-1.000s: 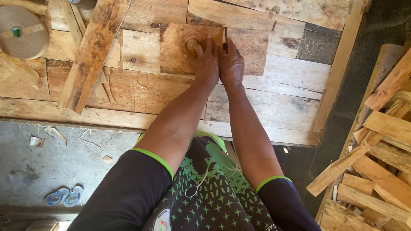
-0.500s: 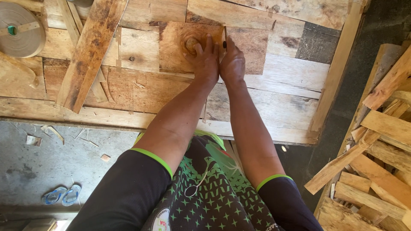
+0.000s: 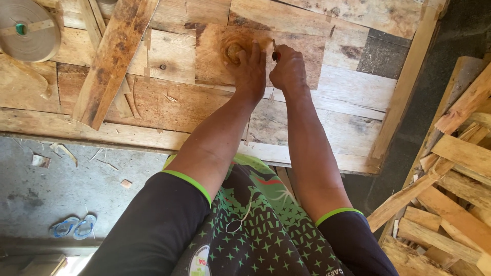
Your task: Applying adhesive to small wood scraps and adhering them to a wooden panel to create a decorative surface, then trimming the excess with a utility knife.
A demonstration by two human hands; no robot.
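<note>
A brown square wooden piece (image 3: 217,56) with a round knot lies flat on the plank workbench (image 3: 169,102). My left hand (image 3: 249,69) presses down on it, fingers spread beside the knot. My right hand (image 3: 289,69) is closed around a small thin tool (image 3: 275,52) with a red and dark tip, held upright at the piece's right part. Both forearms reach forward from my dark sleeves with green cuffs.
A long loose plank (image 3: 112,61) lies diagonally on the bench at left. A coil of flat strapping (image 3: 28,30) sits at the far left. A heap of wood offcuts (image 3: 450,179) fills the right side. Blue sandals (image 3: 74,227) lie on the concrete floor.
Both hands have stayed on the wooden piece; the view has shifted slightly and my right hand with the tool has moved only a little.
</note>
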